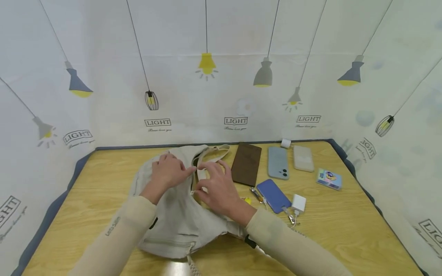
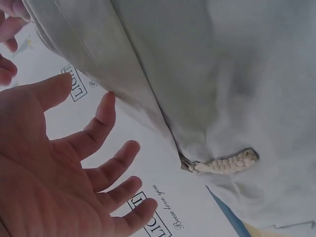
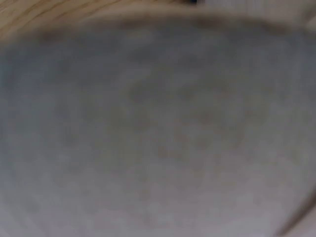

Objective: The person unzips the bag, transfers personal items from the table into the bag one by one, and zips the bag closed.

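Note:
A pale grey-beige cloth bag [image 1: 172, 218] lies on the wooden table, with a dark gap along its right side. My left hand [image 1: 169, 170] is over the bag's upper part, thumb toward that gap. In the left wrist view the fingers of this left hand [image 2: 74, 163] are spread and loosely bent, with nothing between them. At the gap's edge my right hand [image 1: 219, 188] pinches a small zipper pull [image 1: 193, 193] between thumb and finger. A braided cord [image 2: 227, 163] hangs from another zipper. Blurred pale cloth [image 3: 158, 138] fills most of the right wrist view.
To the right lie a brown wallet [image 1: 246, 164], a light blue phone [image 1: 276, 159], a beige power bank [image 1: 303, 158] and a blue card holder [image 1: 274, 195]. Around them are white chargers [image 1: 298, 203], a nail clipper [image 1: 256, 194] and a small blue box [image 1: 329, 179].

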Demonstrator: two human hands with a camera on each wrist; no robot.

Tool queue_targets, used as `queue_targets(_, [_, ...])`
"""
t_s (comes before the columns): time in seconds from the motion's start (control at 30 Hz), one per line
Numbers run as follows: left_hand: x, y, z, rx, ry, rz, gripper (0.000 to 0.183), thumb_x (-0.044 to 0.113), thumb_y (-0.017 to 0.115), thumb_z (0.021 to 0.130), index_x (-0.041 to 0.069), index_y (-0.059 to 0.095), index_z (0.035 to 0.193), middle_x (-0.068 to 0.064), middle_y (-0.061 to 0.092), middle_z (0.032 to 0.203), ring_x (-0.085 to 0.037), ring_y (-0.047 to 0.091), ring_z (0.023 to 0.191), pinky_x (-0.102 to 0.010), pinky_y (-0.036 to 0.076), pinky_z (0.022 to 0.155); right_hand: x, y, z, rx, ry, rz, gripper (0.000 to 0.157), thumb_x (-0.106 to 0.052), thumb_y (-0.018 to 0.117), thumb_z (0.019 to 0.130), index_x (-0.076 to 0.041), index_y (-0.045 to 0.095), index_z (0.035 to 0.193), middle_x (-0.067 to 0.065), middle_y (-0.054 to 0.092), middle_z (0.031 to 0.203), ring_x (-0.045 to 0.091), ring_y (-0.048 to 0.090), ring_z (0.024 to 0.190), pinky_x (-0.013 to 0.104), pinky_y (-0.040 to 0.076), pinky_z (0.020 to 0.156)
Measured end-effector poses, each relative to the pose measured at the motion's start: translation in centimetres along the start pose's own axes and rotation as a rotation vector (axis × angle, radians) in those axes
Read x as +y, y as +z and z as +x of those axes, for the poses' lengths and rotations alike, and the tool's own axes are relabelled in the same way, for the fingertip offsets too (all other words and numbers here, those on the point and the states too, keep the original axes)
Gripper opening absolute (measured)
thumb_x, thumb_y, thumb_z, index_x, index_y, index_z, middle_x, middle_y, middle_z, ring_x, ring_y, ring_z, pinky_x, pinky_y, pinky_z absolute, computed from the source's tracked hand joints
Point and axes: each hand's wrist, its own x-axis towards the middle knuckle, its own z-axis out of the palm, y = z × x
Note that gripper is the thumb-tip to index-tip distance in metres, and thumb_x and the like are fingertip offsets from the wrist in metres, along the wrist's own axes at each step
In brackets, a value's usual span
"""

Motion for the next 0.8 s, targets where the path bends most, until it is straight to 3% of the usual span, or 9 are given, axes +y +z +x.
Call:
queue_targets(0.23, [0.2,0.5,-0.3,-0.063,-0.043,0.052,0.06,0.066,0.053,0.087,0.009,0.072,0.087,-0.025,0.054,0.133,-0.046,0.036,0.135,-0.068,0.029,0.103,-0.3,0.4,-0.1,0.035,-0.014,-0.002,0.013,-0.027,0.074,0.081,-0.028,0.072,0.068,0.001,0.058,0.125,0.02,0.05,0.124,0.056,0.03,0.11])
queue_targets(0.33, [0.3,0.8,-0.1,-0.084,-0.06,0.063,0.062,0.066,0.058,0.083,0.006,0.071,0.093,-0.026,0.052,0.135,-0.045,0.033,0.138,-0.07,0.025,0.106,-0.4,0.6,-0.2,0.04,-0.02,-0.012,0.014,-0.027,0.073,0.08,-0.028,0.07,0.066,0.001,0.057,0.124,0.02,0.05,0.124,0.054,0.029,0.11])
queue_targets(0.5, [0.5,1.2,0.4,-0.107,-0.042,0.064,0.043,0.049,0.064,0.084,0.006,0.07,0.084,-0.024,0.051,0.138,-0.044,0.028,0.141,-0.071,0.022,0.108,-0.4,0.8,-0.3,0.045,-0.019,-0.018,0.014,-0.026,0.074,0.078,-0.028,0.069,0.064,0.0,0.057,0.123,0.019,0.05,0.123,0.053,0.028,0.111])
queue_targets(0.67, [0.2,1.7,0.5,-0.027,0.017,0.015,0.026,0.034,0.065,0.082,0.012,0.066,0.067,-0.017,0.056,0.13,-0.039,0.036,0.135,-0.068,0.027,0.106,-0.4,0.8,-0.4,0.022,-0.015,0.002,0.014,-0.026,0.073,0.079,-0.028,0.07,0.066,0.0,0.057,0.124,0.02,0.049,0.124,0.054,0.028,0.11])
queue_targets(0.8, [-0.2,1.9,0.4,0.086,0.091,-0.037,0.021,0.028,0.066,0.084,0.013,0.07,0.07,-0.012,0.056,0.13,-0.035,0.039,0.132,-0.066,0.03,0.104,-0.3,0.7,-0.3,-0.021,0.023,0.036,0.011,-0.027,0.073,0.082,-0.028,0.073,0.071,0.0,0.056,0.127,0.02,0.048,0.126,0.055,0.028,0.11])
